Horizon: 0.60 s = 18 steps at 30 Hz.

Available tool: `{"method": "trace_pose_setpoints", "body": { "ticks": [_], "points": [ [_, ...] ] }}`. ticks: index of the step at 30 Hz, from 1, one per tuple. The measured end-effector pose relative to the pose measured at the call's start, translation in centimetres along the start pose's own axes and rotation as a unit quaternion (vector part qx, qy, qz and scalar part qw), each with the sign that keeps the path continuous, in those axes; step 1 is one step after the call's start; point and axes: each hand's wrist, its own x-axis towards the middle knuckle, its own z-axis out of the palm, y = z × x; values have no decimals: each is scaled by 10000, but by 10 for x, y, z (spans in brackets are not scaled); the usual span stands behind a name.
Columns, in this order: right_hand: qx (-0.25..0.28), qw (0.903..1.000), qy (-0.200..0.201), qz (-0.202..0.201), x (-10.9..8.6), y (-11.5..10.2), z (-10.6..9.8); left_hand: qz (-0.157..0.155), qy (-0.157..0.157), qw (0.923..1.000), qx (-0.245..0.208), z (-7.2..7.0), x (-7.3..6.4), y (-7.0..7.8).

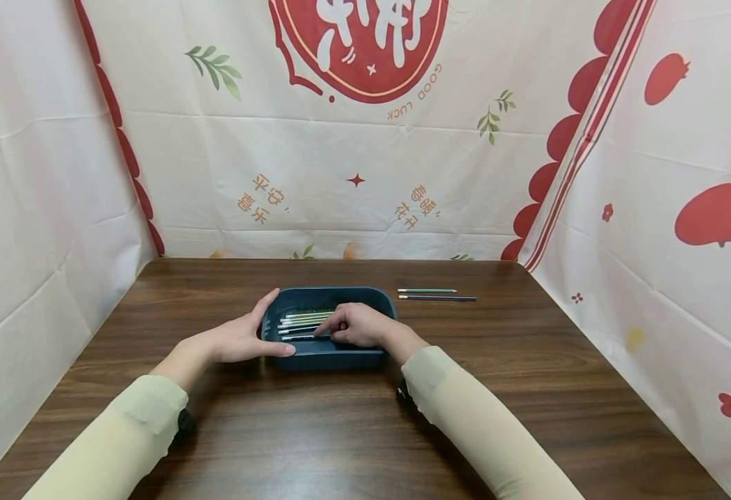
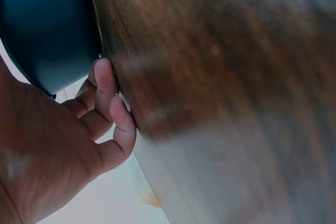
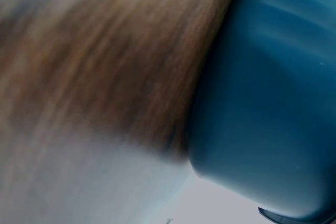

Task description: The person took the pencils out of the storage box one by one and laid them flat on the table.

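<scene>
A dark blue plastic basket [image 1: 334, 359] sits on the table, several pencils [image 1: 303, 321] with pale ends lying side by side in it. My left hand [image 1: 240, 338] holds the basket's left end, thumb over the front rim and index finger along the back left corner. In the left wrist view, the other fingers bend against its outer wall, down by the tabletop. My right hand [image 1: 360, 325] reaches inside, index fingertip on the nearest dark pencil [image 1: 298, 337] and thumb close by; I cannot tell if they pinch it. The right wrist view shows only the basket's outer wall [image 3: 262, 108].
To the right of the basket, a green pencil [image 1: 428, 290] and a dark blue pencil [image 1: 437, 298] lie nearly parallel on the brown wooden table [image 1: 315, 430]. Printed white cloth [image 1: 315, 153] hangs behind the table and along both sides.
</scene>
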Motion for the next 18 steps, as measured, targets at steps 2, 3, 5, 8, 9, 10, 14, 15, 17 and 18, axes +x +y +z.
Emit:
{"method": "trace_pose_setpoints", "body": {
  "ticks": [2,3,5,8,9,10,14,15,17,18],
  "points": [
    [76,10000,34,-23,0,0,0,-11,-6,10000,-19,0,0,1],
    [133,9999,45,-36,0,0,0,-12,-8,10000,-20,0,-1,1],
    [254,9997,32,-42,-1,0,0,-5,-19,10000,-25,0,-1,2],
    [349,9994,-10,-64,0,1,0,-6,-21,10000,-40,1,-2,2],
    [375,9993,-23,-74,0,1,0,-7,-20,10000,-46,1,-2,2],
    [405,9991,-23,-88,0,1,-1,-6,-21,10000,-56,1,-2,2],
    [563,9983,55,-141,-1,0,-2,8,-14,10000,-55,1,-2,1],
    [596,9981,89,-154,-1,0,-2,10,-12,10000,-50,1,-2,1],
    [623,9978,163,-170,-1,0,-3,19,-12,10000,-41,0,-2,2],
    [623,9977,204,-174,-1,0,-3,11,-6,10000,-41,0,-2,2]
  ]
}}
